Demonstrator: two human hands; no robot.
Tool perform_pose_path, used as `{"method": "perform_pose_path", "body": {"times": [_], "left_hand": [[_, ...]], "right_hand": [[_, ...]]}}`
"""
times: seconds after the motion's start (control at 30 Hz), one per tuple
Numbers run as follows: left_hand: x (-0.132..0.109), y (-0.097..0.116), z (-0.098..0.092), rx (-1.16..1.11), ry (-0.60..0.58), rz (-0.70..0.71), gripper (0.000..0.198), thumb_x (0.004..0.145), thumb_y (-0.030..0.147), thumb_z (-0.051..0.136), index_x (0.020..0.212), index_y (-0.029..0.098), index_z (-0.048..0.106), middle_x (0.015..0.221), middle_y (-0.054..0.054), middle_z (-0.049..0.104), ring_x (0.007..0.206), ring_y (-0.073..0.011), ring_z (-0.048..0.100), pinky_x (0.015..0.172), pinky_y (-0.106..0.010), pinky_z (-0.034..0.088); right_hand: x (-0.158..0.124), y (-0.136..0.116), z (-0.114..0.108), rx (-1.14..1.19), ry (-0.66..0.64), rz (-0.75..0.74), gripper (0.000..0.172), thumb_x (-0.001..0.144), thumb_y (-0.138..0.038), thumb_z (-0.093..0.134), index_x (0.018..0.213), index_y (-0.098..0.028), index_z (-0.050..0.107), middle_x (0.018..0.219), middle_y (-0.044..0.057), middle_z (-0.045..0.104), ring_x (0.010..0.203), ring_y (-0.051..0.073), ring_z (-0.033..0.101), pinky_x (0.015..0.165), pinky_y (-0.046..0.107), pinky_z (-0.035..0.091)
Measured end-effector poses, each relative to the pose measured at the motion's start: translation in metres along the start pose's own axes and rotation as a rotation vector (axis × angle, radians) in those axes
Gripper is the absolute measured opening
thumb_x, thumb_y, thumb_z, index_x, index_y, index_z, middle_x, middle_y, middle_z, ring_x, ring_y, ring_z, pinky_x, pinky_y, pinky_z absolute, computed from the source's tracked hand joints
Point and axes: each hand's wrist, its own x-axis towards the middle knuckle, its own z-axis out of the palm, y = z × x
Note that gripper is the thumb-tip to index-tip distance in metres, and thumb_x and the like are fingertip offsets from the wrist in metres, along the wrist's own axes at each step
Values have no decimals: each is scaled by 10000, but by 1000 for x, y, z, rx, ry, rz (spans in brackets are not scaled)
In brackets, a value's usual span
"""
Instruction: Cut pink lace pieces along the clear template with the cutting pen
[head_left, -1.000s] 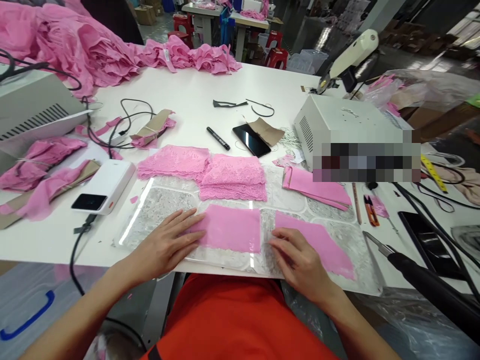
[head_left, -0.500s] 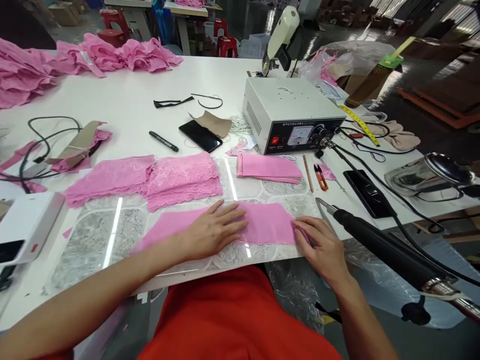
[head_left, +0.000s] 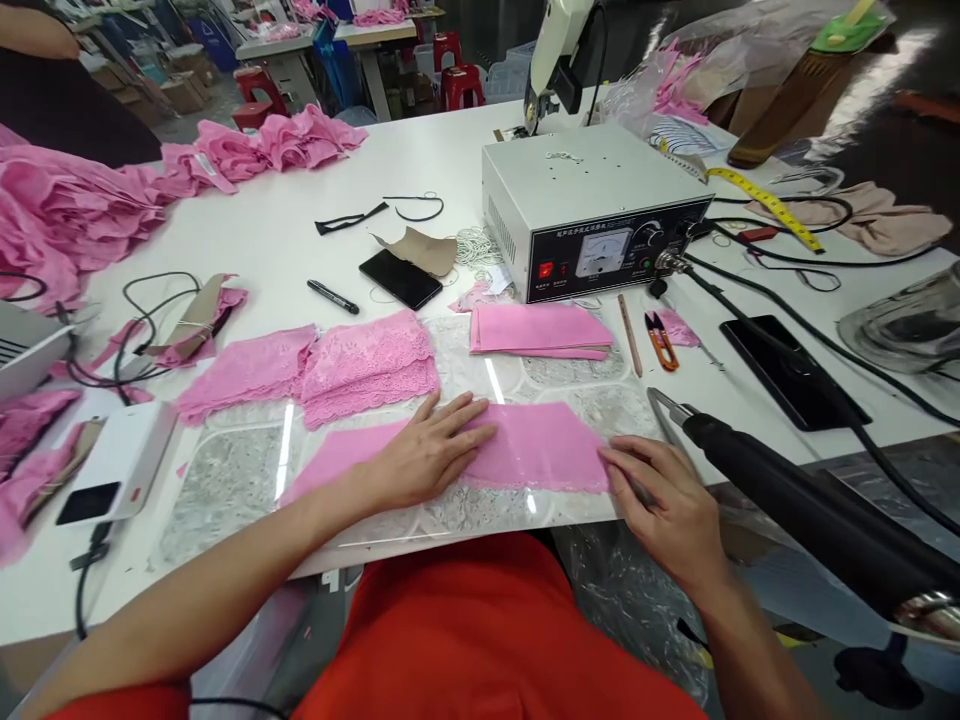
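A long piece of pink fabric (head_left: 536,445) lies flat on the marble-patterned mat (head_left: 232,480) in front of me. My left hand (head_left: 424,452) rests palm down across its middle, fingers stretched out. At the fabric's right end, my right hand (head_left: 664,500) pinches the edge between thumb and fingertips. Something dark and narrow shows under its fingers, too hidden to name. Just to the right, a black-handled tool with a metal tip (head_left: 679,408) points toward the mat. Beyond the fabric lie pink lace pieces (head_left: 367,365) and a folded pink stack (head_left: 540,330).
A grey control box (head_left: 600,215) stands behind the mat, its cable running right. Orange thread snips (head_left: 661,342), a brown pencil-like stick (head_left: 630,335), a marker (head_left: 332,296) and phones (head_left: 401,278) lie about. Pink fabric (head_left: 82,210) is heaped at left, near another person (head_left: 67,90).
The camera view has shifted and tilted slightly, bringing another person into view at upper left. Both hands keep about the same places on the pink fabric.
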Motion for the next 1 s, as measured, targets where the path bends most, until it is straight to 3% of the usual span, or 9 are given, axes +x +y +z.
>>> {"method": "perform_pose_path", "body": {"times": [0.27, 0.47, 0.57, 0.73, 0.9, 1.0], "left_hand": [[-10, 7, -12, -142, -21, 8, 185, 991, 249, 488, 1004, 173, 657, 1520, -152, 418, 1481, -291, 268, 1197, -588, 199], [-10, 6, -16, -174, -14, -30, 221, 996, 216, 459, 920, 167, 660, 1516, -137, 431, 1481, -281, 272, 1203, -576, 198], [-8, 6, -22, -166, -31, -17, 233, 998, 242, 456, 977, 177, 678, 1488, -131, 474, 1460, -275, 324, 1208, -565, 199], [-1, 0, -18, -45, -31, 104, 338, 1017, 242, 419, 1303, 194, 593, 1499, -121, 462, 1455, -278, 333, 1206, -568, 204], [6, -11, -8, 40, 31, 195, 355, 1009, 194, 423, 1324, 217, 585, 1472, -82, 504, 1437, -249, 371, 1231, -529, 162], [23, -9, -10, 10, 44, 294, 392, 1000, 165, 400, 1355, 216, 557, 1475, -71, 503, 1457, -233, 333, 1239, -494, 165]], "right_hand": [[-3, 2, 0, -7, 20, -25, 237, 875, -129, 612, 1076, -230, 685, 1015, 64, 673, 937, 210, 649, 848, 375, 550], [-2, 2, -1, -3, 19, -20, 226, 882, -150, 606, 1067, -248, 690, 1012, 53, 679, 932, 206, 655, 858, 373, 552], [-1, 0, -2, 22, 31, 1, 255, 883, -140, 597, 1094, -256, 682, 1017, 57, 680, 936, 209, 656, 857, 378, 555], [-3, -1, -5, 65, 54, 35, 285, 870, -97, 601, 1103, -245, 671, 1025, 70, 668, 962, 201, 646, 858, 367, 566], [-8, 1, -9, 47, 66, 70, 236, 877, -102, 582, 1045, -234, 682, 1024, 82, 668, 975, 199, 654, 844, 362, 582], [-10, 0, -12, 61, 89, 75, 249, 870, -85, 579, 1051, -227, 676, 1025, 87, 666, 980, 196, 658, 845, 349, 587]]}}
